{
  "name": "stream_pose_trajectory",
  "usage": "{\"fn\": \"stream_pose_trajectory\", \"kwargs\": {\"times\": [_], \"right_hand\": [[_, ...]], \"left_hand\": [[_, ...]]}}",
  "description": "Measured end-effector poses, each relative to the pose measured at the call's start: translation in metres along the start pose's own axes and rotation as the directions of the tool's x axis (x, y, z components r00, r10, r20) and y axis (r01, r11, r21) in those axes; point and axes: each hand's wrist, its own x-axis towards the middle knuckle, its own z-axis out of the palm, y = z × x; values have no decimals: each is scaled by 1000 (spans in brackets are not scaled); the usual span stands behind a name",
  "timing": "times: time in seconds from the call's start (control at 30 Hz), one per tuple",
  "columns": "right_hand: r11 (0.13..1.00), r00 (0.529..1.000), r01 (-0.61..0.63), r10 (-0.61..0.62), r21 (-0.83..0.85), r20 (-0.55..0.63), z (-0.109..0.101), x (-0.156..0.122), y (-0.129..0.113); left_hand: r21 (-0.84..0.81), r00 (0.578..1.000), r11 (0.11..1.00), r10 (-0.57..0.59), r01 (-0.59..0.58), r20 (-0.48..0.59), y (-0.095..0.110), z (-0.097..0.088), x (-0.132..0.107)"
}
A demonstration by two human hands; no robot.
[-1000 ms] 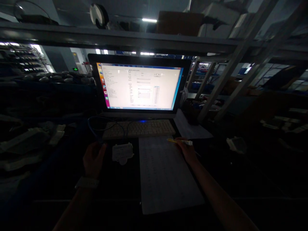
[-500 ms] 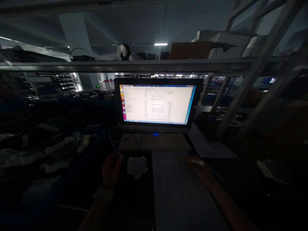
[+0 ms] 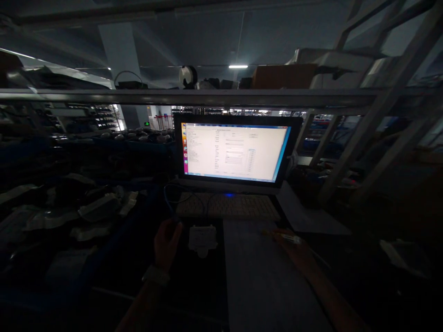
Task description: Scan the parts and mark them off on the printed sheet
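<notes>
In the dim light, my left hand (image 3: 166, 244) is closed in a pinch at the end of a blue cable (image 3: 168, 198). What is at the cable's tip is too dark to make out. Just right of that hand a pale, flat plastic part (image 3: 202, 239) with a rounded tab lies on the dark table. My right hand (image 3: 290, 244) rests over a sheet of paper (image 3: 256, 272), its fingers closed around a slim, pale pen-like object (image 3: 292, 239). A thin light line trails behind this hand; its kind is unclear.
Ahead stands a lit monitor (image 3: 235, 152) with a form on screen, and a white keyboard (image 3: 228, 206) below it. On the left a blue bin (image 3: 114, 244) holds several pale plastic parts. Another paper (image 3: 311, 214) and a pale part (image 3: 403, 256) lie right. A loaded shelf (image 3: 207, 97) spans above.
The whole view has shifted slightly, so everything appears a little farther right. Both hands keep about the same place relative to the table and the plastic part.
</notes>
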Motion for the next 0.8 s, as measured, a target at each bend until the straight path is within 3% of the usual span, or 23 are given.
{"fn": "stream_pose_trajectory", "kwargs": {"times": [0.37,0.57,0.8], "right_hand": [[999,1000,30,-29,-16,11,0,4,4],[995,1000,0,-1,102,8,-2,11,-14],[995,996,83,-81,48,-43,34,32,-33]], "left_hand": [[14,1000,1000,-1,2,-15,2,0,-1],[72,1000,997,-21,21,-6,9,-1,0],[106,999,994,8,-5,-32,3,-1,1]]}}
